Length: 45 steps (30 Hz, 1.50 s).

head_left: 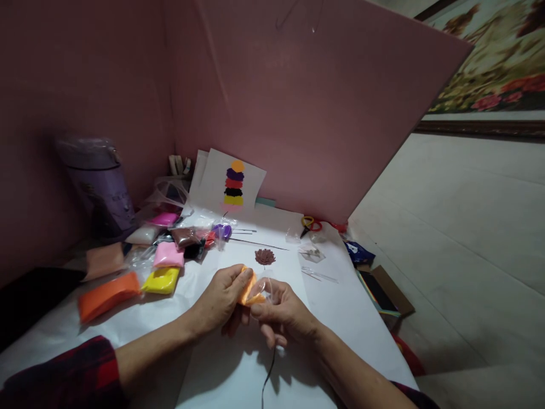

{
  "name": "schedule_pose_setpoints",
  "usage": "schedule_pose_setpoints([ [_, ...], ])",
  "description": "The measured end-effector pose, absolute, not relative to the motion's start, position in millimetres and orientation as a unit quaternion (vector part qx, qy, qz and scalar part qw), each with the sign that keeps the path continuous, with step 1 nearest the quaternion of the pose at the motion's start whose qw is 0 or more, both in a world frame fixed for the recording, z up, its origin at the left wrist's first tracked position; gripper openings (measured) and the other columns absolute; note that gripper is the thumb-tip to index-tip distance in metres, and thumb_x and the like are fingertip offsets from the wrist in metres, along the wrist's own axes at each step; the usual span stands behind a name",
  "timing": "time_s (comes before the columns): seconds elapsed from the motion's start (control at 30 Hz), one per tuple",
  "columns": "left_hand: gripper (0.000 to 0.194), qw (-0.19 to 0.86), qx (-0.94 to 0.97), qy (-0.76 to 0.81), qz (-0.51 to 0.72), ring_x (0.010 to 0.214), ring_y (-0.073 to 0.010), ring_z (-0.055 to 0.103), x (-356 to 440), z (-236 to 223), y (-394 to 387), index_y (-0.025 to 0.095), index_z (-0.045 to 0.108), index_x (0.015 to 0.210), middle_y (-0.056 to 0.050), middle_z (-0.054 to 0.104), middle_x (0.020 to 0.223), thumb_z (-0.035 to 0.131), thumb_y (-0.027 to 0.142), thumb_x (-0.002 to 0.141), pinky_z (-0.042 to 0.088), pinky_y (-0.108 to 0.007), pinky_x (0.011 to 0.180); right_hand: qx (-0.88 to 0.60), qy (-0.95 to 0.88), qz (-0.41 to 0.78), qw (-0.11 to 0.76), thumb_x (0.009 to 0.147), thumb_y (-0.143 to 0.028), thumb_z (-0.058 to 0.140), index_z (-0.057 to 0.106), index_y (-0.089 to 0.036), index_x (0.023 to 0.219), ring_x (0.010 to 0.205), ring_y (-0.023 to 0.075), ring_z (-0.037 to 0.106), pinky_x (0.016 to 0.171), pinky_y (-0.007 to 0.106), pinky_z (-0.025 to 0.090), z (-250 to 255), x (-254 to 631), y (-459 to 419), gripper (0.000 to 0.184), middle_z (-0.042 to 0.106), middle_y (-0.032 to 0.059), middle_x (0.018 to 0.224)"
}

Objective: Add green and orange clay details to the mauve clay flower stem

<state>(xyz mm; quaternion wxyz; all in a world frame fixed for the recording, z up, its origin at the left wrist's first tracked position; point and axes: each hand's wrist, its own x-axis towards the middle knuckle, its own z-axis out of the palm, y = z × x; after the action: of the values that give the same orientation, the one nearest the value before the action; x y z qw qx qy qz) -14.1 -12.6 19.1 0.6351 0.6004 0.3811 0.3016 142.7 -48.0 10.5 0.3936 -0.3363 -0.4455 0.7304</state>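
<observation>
My left hand is closed around a small packet of light orange clay, the thumb lying along its top. From the other side my right hand pinches the clear plastic wrapper of the same packet. Just beyond my hands, a brown many-petalled flower lies on the white paper. A thin dark strand runs toward me from below my right hand; I cannot tell whether the hand touches it.
Several colored clay packets, including an orange one and a yellow one, lie at left. Scissors rest at the back right. Behind stands a card with painted color patches. A purple cylindrical container is at far left.
</observation>
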Motion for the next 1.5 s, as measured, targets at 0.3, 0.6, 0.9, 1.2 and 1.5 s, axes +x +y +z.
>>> schedule_pose_setpoints([
  [0.3,0.044,0.627,0.605,0.371,0.321,0.022,-0.0073,0.041,-14,21,-14,0.021,0.042,0.072,0.007,0.051,0.039,0.043,0.062,0.088,0.025,-0.013,0.023,-0.401,-0.452,0.677,0.420,0.064,-0.035,0.084,0.050,-0.020,0.086,0.029,0.0052,0.049,0.026,0.011,0.032,1,142,-48,0.043,0.069,-0.0032,0.060],
  [0.6,0.039,0.546,0.649,0.397,0.351,0.025,-0.0051,0.039,-20,20,-8,0.020,0.041,0.073,0.007,0.053,0.043,0.035,0.053,0.095,0.024,-0.012,0.027,-0.474,-0.494,0.530,0.501,0.071,-0.043,0.078,0.060,-0.015,0.091,0.030,0.0059,0.043,0.029,0.015,0.032,-1,133,-52,0.039,0.059,-0.0054,0.044],
  [0.9,0.037,0.445,0.735,0.368,0.355,0.032,-0.0064,0.043,-21,15,-9,0.021,0.043,0.071,0.008,0.047,0.048,0.037,0.045,0.097,0.031,-0.016,0.033,-0.449,-0.508,0.608,0.412,0.071,-0.048,0.076,0.053,-0.017,0.088,0.023,0.0048,0.036,0.025,0.013,0.027,3,137,-53,0.042,0.060,-0.0055,0.040],
  [1.2,0.038,0.444,0.742,0.354,0.357,0.032,-0.0060,0.042,-22,15,-12,0.020,0.044,0.069,0.007,0.049,0.047,0.038,0.045,0.097,0.031,-0.016,0.034,-0.472,-0.500,0.593,0.419,0.070,-0.036,0.075,0.048,-0.020,0.077,0.024,0.0059,0.038,0.025,0.013,0.026,9,133,-54,0.032,0.051,-0.0100,0.036],
  [1.5,0.046,0.670,0.605,0.309,0.300,0.037,-0.0101,0.055,-18,20,-5,0.017,0.049,0.084,0.000,0.064,0.059,0.054,0.063,0.083,0.042,-0.019,0.036,-0.509,-0.555,0.367,0.545,0.085,-0.037,0.065,0.057,-0.020,0.082,0.043,0.0102,0.054,0.043,0.021,0.043,-7,137,-53,0.019,0.058,-0.0045,0.051],
])
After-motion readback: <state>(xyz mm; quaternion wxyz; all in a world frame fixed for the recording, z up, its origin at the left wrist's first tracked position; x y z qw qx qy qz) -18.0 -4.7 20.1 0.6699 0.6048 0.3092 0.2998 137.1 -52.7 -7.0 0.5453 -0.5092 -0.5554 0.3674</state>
